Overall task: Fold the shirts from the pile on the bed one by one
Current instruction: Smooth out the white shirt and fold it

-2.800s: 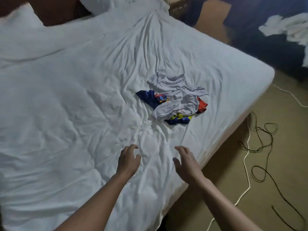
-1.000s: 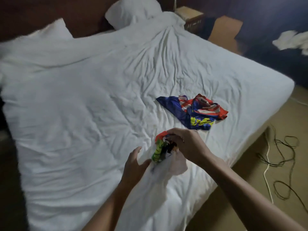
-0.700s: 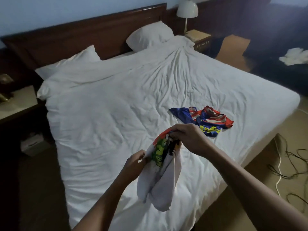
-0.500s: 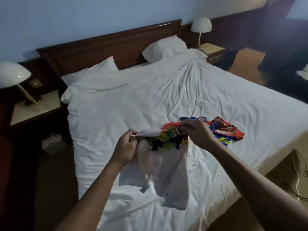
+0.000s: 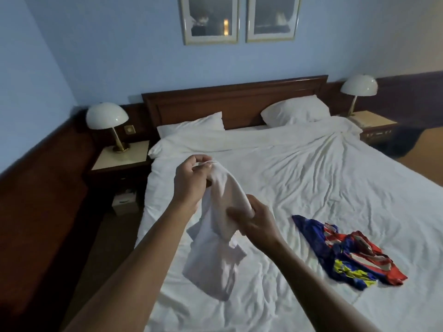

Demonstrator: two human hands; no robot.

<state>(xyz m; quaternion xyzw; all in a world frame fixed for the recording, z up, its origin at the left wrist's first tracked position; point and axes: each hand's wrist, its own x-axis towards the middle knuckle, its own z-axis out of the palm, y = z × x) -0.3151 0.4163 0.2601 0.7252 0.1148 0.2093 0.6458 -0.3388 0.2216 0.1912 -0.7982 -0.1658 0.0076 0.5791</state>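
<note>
The white shirt (image 5: pixel 215 259) hangs in the air over the near left part of the bed (image 5: pixel 323 183), bunched and held up by both hands. The left hand (image 5: pixel 189 183) is the higher one, its fingers (image 5: pixel 203 167) curled and pinching the shirt's top edge. The right hand (image 5: pixel 257 220) sits lower and to the right, gripping a gathered fold of the same cloth, and a crumpled blue, red and yellow shirt (image 5: pixel 354 257) lies on the bed well apart from both hands.
</note>
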